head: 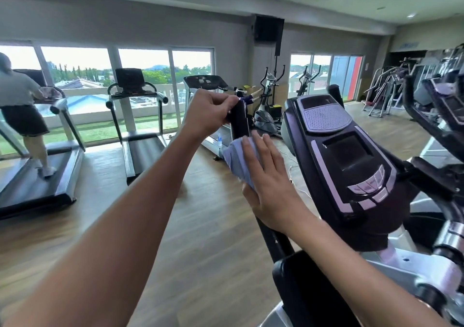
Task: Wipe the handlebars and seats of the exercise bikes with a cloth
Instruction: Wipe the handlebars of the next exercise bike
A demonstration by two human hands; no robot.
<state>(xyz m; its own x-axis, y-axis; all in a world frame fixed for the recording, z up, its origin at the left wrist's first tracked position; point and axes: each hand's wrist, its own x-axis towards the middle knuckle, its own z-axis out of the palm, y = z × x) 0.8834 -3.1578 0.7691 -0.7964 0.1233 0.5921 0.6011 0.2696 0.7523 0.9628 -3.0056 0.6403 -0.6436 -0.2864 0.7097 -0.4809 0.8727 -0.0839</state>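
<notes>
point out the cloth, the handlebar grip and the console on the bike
cloth [234, 157], head view, on the blue fabric left of the right hand's fingers
handlebar grip [240, 122], head view, on the black grip's middle
console [347, 150], head view, on its dark screen

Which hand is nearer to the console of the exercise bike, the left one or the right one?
The right hand. It presses the blue cloth on the handlebar, just left of the console. The left hand grips the handlebar's top end, farther from it.

Black upright handlebar; pale blue cloth (crumpled) wrapped below
</notes>
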